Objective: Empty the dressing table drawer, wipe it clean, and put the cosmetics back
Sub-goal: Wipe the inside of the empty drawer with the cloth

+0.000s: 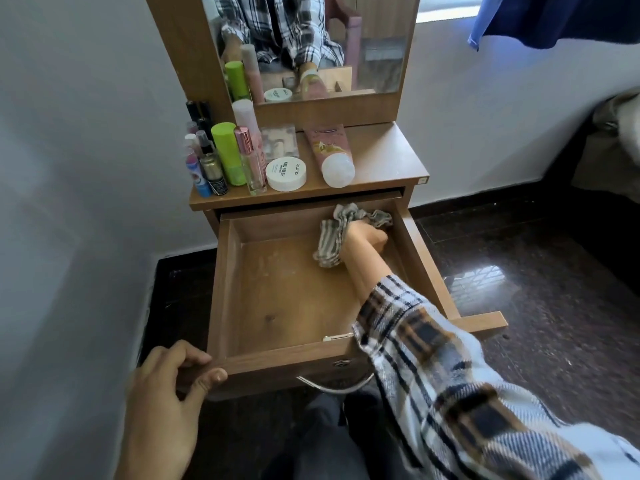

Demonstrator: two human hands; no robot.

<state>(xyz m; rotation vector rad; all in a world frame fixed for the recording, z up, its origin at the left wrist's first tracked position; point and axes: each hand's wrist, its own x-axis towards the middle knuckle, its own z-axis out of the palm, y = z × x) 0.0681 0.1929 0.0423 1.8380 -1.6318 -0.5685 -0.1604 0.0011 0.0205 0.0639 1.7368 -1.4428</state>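
Observation:
The wooden drawer (277, 358) of the dressing table is pulled far out and holds no cosmetics. My right hand (365, 239) grips a grey striped cloth (332, 237) and presses it into the drawer's back right corner. My left hand (166, 393) holds the drawer's front left corner, thumb on the front panel, fingers curled over the edge. On the tabletop (388, 157) stand several cosmetics: a green bottle (227, 152), a pink-capped perfume (251, 164), a white round jar (286, 174), and a pink tube (332, 155) lying flat.
A mirror (311, 46) rises behind the tabletop. A metal handle (332, 386) hangs on the drawer front above my lap. A white wall stands close on the left, dark glossy floor (519, 271) lies on the right, and a bed edge (616, 133) sits far right.

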